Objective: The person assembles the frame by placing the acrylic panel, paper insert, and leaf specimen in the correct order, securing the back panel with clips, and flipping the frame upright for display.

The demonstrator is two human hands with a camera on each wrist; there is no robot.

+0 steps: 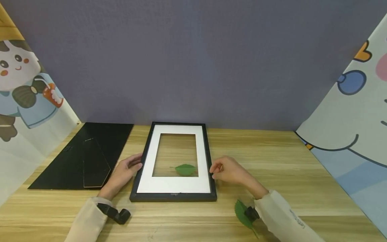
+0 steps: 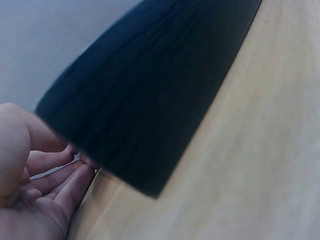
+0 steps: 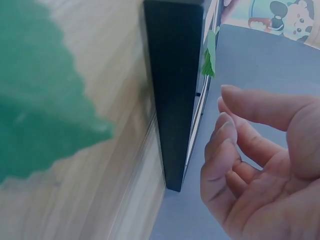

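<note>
A black picture frame (image 1: 173, 197) with a white mat (image 1: 173, 185) lies on the table between the hands. Through the mat's window a green leaf (image 1: 185, 169) shows near the lower edge. My left hand (image 1: 124, 170) touches the frame's left side with thumb and fingers extended; in the left wrist view its fingertips pass behind the frame's corner. By the right side is my right hand (image 1: 228, 170), fingers loosely bent and holding nothing. The right wrist view shows that hand (image 3: 265, 150) beside the frame (image 3: 175, 95), with a gap between thumb and fingers.
At the left lies a black backing board (image 1: 69, 168) with a folded easel stand (image 1: 95, 168). A second green leaf (image 1: 242, 213) rests on the wooden table under the right wrist. A grey panel (image 1: 193, 64) closes off the back, and printed cartoon sheets flank both sides.
</note>
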